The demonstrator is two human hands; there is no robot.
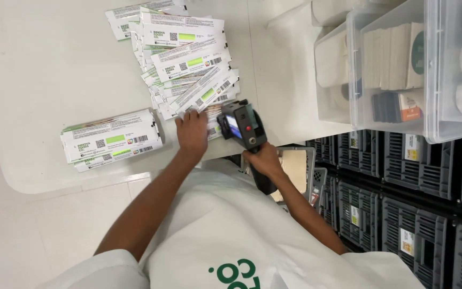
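My right hand (264, 159) grips the handle of a black handheld printer gun (243, 127) with a small screen and a red button, held over the table's near edge. My left hand (192, 131) lies flat, palm down, on the near end of a fanned spread of white and green flat pouches (191, 59). The gun's head sits just right of that hand, against the pouches. A neat stack of the same pouches (112, 140) rests to the left, apart from both hands.
The white table (38, 80) has a rounded near-left corner. Clear plastic bins (391, 69) holding cards and rolls stand at the right on the table. Dark grey slotted crates (413, 208) with labels are stacked below them. White floor tiles lie at the lower left.
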